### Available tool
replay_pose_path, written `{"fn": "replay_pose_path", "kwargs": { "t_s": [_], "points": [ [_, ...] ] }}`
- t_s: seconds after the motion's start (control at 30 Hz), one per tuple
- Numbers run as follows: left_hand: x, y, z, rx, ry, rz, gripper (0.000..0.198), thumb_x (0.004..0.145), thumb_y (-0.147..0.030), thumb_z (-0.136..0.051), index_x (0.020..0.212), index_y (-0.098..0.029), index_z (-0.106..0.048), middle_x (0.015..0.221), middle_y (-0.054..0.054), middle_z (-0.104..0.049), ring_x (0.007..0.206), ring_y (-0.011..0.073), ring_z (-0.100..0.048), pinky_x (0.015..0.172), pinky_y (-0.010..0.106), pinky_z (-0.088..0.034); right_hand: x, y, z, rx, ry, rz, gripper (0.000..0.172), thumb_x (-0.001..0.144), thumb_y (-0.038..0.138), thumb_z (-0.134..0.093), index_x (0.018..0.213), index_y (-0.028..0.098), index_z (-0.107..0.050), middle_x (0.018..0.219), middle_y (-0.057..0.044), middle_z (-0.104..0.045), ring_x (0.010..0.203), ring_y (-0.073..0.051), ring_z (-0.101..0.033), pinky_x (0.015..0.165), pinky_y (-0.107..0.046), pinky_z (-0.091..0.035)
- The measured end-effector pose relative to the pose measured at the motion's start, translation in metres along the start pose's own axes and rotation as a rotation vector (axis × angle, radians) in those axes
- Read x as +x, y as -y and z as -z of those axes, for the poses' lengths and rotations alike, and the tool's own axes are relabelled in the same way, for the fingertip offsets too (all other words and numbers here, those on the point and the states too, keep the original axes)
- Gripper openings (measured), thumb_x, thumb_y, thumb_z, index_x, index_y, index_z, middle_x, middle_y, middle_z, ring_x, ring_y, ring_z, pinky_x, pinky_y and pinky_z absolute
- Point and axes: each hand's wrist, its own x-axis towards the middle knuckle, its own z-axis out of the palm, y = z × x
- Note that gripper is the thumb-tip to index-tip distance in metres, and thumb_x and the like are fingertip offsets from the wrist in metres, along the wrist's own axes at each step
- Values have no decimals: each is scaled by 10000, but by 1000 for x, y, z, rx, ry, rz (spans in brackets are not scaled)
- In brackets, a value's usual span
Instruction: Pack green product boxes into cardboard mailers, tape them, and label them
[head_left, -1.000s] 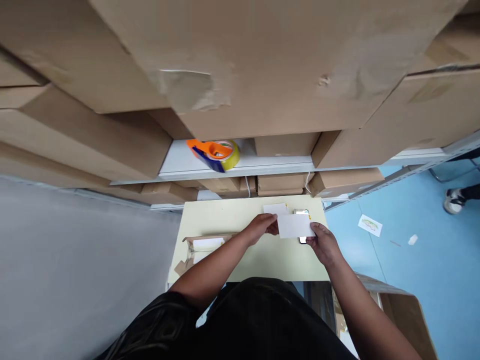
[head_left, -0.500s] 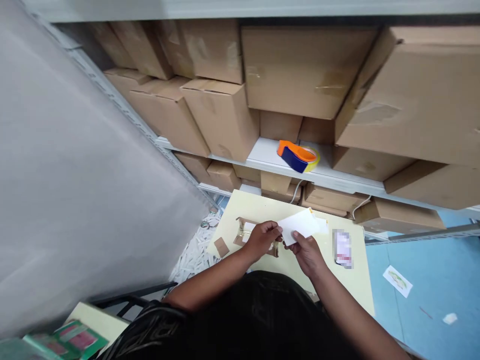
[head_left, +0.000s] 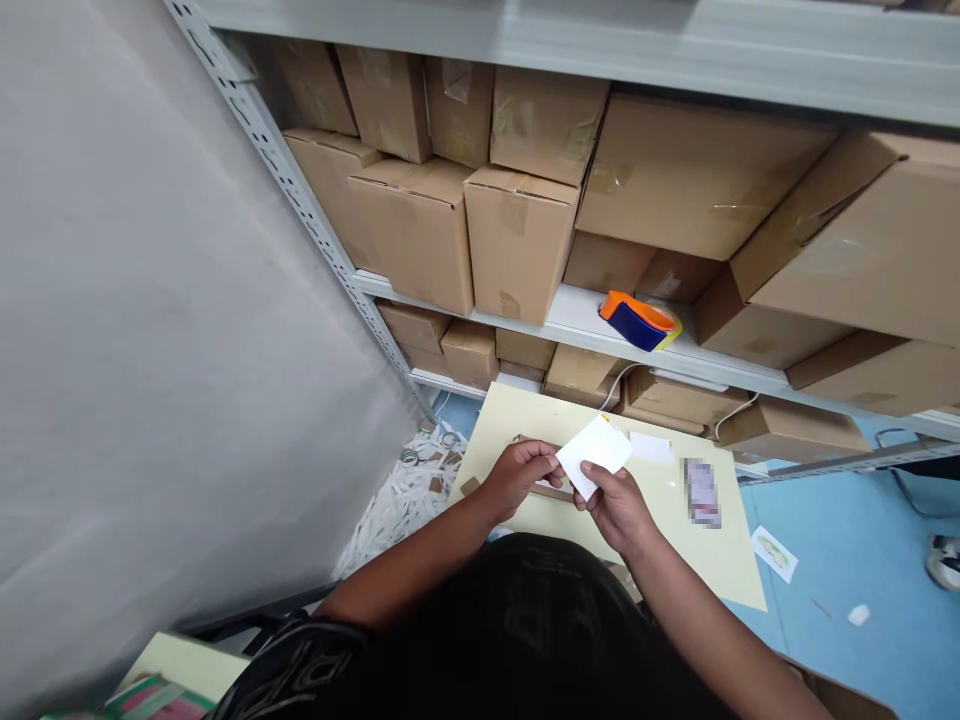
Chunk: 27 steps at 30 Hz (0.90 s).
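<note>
Between my two hands is a white card [head_left: 598, 455] with a small yellow-orange mark at its far corner. My right hand [head_left: 616, 500] holds its near edge, thumb on top and fingers underneath. At the card's left corner, my left hand [head_left: 523, 478] pinches the edge between thumb and fingers. Another white card [head_left: 652, 447] with an orange mark lies on the table just beyond. Partly hidden under my left hand is a small opened cardboard box [head_left: 551, 491] on the tabletop.
The pale yellow table [head_left: 705, 570] carries a blurred-out phone-like item [head_left: 702, 493] at right. Shelves of cardboard boxes [head_left: 521, 240] rise in front, with an orange and blue tape dispenser [head_left: 640, 320] on one. Paper strips [head_left: 386, 500] heap on the floor at left. A printed card [head_left: 775, 554] lies on the floor.
The held card has turned and come apart from the other white card, which now lies separately on the table. My view has shifted, so the shelves appear further right.
</note>
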Motion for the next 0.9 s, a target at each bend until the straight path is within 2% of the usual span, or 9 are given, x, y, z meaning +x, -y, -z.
{"fn": "replay_pose_path", "kwargs": {
  "t_s": [0.17, 0.37, 0.63, 0.9],
  "points": [
    [-5, 1, 8, 23, -9, -26, 264, 764, -380, -799, 777, -141, -688, 703, 22, -682, 657, 144, -640, 741, 294, -520, -8, -11, -7, -2, -12, -10, 379, 702, 343, -901, 981, 156, -725, 786, -41, -734, 559, -141, -601, 399, -238, -479],
    [-5, 6, 10, -45, 12, 30, 300, 777, -423, -773, 771, -138, -683, 703, 31, -681, 647, 152, -637, 739, 316, -518, -12, -16, -2, -2, -40, -6, 373, 705, 336, -897, 987, 147, -741, 839, -57, -743, 618, -157, -626, 398, -238, -476],
    [-3, 15, -1, -20, 7, 43, 333, 747, -435, -809, 760, -138, -660, 681, 24, -669, 633, 144, -621, 717, 300, -504, -12, -15, 13, 9, -22, -19, 367, 721, 331, -886, 998, 139, -741, 855, -70, -747, 639, -172, -645, 398, -236, -475],
    [-1, 20, -14, -12, 43, 40, 372, 813, -487, -782, 831, -140, -649, 727, 23, -666, 687, 142, -616, 751, 294, -494, -9, -10, 24, 11, 24, -69, 376, 747, 373, -864, 1014, 157, -711, 856, -67, -739, 664, -178, -648, 439, -242, -475]
  ]
}}
